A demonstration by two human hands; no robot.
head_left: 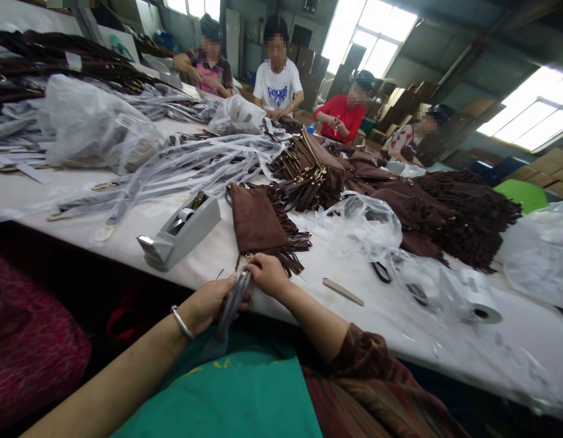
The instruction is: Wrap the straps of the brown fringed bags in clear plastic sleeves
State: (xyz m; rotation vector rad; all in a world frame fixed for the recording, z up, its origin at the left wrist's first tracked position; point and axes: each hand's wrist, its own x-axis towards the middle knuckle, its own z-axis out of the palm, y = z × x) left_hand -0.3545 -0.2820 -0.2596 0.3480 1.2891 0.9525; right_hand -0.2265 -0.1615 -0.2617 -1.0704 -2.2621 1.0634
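We see a strap [233,301] in a clear plastic sleeve, at the near edge of the bench [391,310], above the person's lap. The left hand [217,301] is curled around it, with its fingers partly hidden; the right hand [267,275] is narrow and pinches at the upper end, next to a gold ring [249,256]. We note a silver bracelet [182,323] on the left wrist. Just beyond the hands we find a brown pouch [258,219], lying flat, its fringe spread to the right. To its left stands a grey tape dispenser [185,234], and behind this lie many wrapped straps [190,159]. To the right of the hands we see a thin flat strip [343,292] and, farther along, a white roll [484,311] partly under clear plastic. Beyond the pouch there is a stack of brown bags [324,158], and to the right of it a big fringed heap [468,207]. At the far side we count four co-workers [279,85], whose own hands are too small for us to read well
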